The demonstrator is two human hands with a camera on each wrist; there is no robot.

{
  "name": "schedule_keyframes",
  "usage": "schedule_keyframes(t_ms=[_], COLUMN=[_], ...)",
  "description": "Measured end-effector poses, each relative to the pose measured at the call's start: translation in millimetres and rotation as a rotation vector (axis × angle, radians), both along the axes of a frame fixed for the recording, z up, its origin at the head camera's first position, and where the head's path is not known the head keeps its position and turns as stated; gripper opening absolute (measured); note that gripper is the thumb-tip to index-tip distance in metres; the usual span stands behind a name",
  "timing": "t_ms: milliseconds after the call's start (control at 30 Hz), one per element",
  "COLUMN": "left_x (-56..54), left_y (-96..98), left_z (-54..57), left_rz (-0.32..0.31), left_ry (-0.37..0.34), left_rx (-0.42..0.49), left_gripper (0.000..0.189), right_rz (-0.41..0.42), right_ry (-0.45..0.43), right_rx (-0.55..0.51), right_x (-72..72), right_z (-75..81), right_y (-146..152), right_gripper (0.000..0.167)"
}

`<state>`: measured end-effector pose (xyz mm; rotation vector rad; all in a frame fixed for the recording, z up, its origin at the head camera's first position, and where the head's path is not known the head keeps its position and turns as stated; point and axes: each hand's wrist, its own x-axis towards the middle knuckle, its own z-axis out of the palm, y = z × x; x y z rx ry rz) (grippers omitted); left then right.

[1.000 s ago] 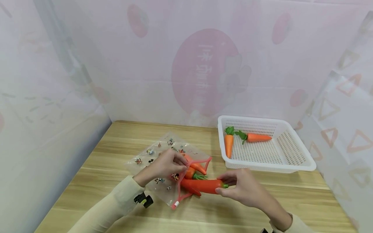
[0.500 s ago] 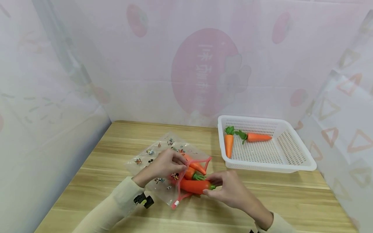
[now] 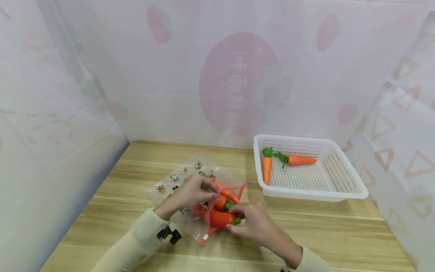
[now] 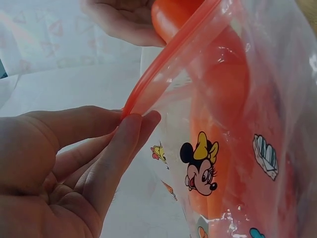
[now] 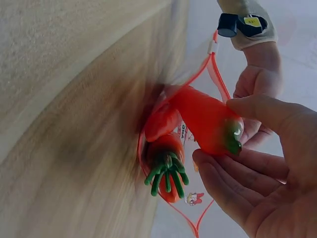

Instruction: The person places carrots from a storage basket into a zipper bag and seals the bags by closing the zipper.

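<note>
My left hand [image 3: 197,190] pinches the red zip edge [image 4: 163,57] of a clear plastic zip bag [image 3: 181,181] printed with cartoon figures, lifting one side of its mouth. With thumb and fingertips my right hand [image 3: 255,224] holds a red pepper [image 5: 200,119] by its green stem end. Most of the pepper lies inside the bag's mouth. Beside it in the bag are a carrot [image 5: 166,148] with green stalks and another orange, pointed vegetable [image 3: 230,195]. A second red, rounded tip [image 5: 163,123] shows beneath the pepper in the right wrist view.
A white perforated basket [image 3: 306,193] stands at the back right of the wooden table [image 3: 142,151]. Inside it lie two leafy carrots, one upright along the left wall [image 3: 266,170], one crosswise [image 3: 300,160]. Printed cloth walls [image 3: 163,94] enclose the back and sides.
My right hand has moved left, sliding the red pepper further into the bag. The left hand has stayed at the bag's edge. Basket and carrots have not moved.
</note>
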<state>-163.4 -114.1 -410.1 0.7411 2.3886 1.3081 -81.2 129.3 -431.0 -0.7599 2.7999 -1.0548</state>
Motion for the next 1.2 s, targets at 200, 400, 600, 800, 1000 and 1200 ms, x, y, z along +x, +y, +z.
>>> schedule_keyframes(t_ms=[200, 400, 600, 800, 1000, 1200], left_x=[-0.2, 1.4, 1.1, 1.2, 2.0, 0.9], left_y=[-0.1, -0.8, 0.7, 1.8, 1.4, 1.0], left_z=[1.0, 1.5, -0.4, -1.0, -2.0, -2.8], left_rz=[-0.006, 0.0, 0.004, 0.002, -0.004, -0.014], left_ry=[0.011, 0.014, 0.014, 0.02, 0.023, 0.027], left_rx=[0.012, 0.004, 0.004, 0.007, 0.01, 0.022], left_gripper=[0.015, 0.015, 0.014, 0.014, 0.014, 0.014], right_rz=[0.007, 0.024, 0.039, 0.055, 0.064, 0.029], right_ry=[0.027, 0.049, 0.049, 0.061, 0.069, 0.019], right_rx=[0.093, 0.126, 0.089, 0.093, 0.098, 0.074], right_x=[-5.3, -9.6, -13.7, -17.6, -16.7, -15.1], right_z=[-3.3, -6.5, -12.0, -19.3, -20.6, -12.6], right_y=[-11.9, -24.9, -34.4, -40.1, -40.1, -30.5], right_gripper=[0.024, 0.025, 0.021, 0.02, 0.02, 0.024])
